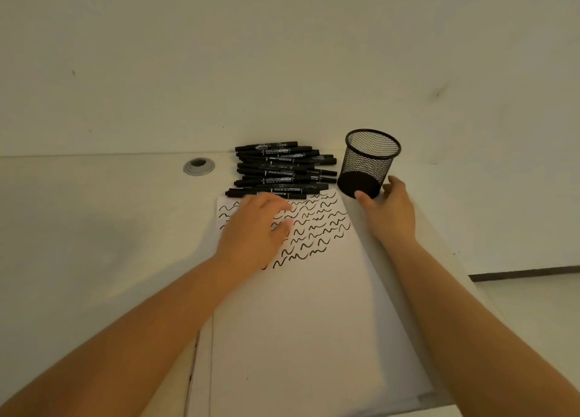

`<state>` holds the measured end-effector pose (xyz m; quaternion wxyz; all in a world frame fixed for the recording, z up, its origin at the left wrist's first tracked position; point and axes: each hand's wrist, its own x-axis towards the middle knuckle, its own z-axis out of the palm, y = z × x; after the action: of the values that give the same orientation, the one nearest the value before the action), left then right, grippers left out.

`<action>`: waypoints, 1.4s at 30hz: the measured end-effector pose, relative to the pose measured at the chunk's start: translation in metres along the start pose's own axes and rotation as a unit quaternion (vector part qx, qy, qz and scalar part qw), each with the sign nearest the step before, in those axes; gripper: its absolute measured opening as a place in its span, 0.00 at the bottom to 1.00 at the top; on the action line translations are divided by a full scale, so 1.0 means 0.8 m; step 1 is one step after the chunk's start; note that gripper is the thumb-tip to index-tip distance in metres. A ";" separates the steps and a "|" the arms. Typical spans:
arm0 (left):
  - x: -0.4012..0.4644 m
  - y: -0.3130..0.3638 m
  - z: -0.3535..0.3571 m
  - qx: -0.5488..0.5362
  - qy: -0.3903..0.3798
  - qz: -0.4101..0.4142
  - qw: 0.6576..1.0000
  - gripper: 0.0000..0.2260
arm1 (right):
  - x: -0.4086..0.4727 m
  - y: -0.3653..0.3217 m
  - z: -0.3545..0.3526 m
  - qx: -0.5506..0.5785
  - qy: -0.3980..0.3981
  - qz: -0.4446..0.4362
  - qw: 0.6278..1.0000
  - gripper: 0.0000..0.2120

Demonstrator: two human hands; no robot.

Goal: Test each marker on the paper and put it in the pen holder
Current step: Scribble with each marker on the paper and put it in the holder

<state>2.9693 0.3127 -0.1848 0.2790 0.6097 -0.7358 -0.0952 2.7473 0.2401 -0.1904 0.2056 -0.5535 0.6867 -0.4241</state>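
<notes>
Several black markers (284, 168) lie in a pile at the far end of a white paper (314, 316). The paper's upper part is covered with black squiggles. My left hand (255, 228) hovers over the squiggles just below the pile, fingers relaxed, holding nothing. A black mesh pen holder (368, 162) stands upright to the right of the pile and looks empty. My right hand (390, 208) is at the holder's base, thumb and fingers spread around its lower edge, touching it.
The white table (94, 244) meets a white wall just behind the markers. A round metal cable grommet (199, 166) sits to the left of the pile. The table's right edge (477, 288) drops to the floor beyond my right arm.
</notes>
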 end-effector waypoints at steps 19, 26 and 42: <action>0.058 -0.044 -0.042 0.189 0.013 0.005 0.982 0.09 | -0.079 -0.029 -0.042 0.035 0.019 -0.059 0.997 0.08; -0.005 0.033 -0.054 -0.087 -0.074 0.003 0.993 0.03 | -0.116 -0.084 -0.034 0.172 -0.134 -0.095 0.971 0.05; -0.062 0.061 -0.073 -0.119 -0.090 0.021 0.989 0.14 | -0.160 -0.118 -0.025 0.301 -0.182 0.026 0.936 0.17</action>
<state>2.9639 0.3832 -0.1278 0.2842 0.5455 -0.7540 -0.2305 2.8261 0.3644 -0.1269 0.4950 -0.5154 0.4920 -0.4973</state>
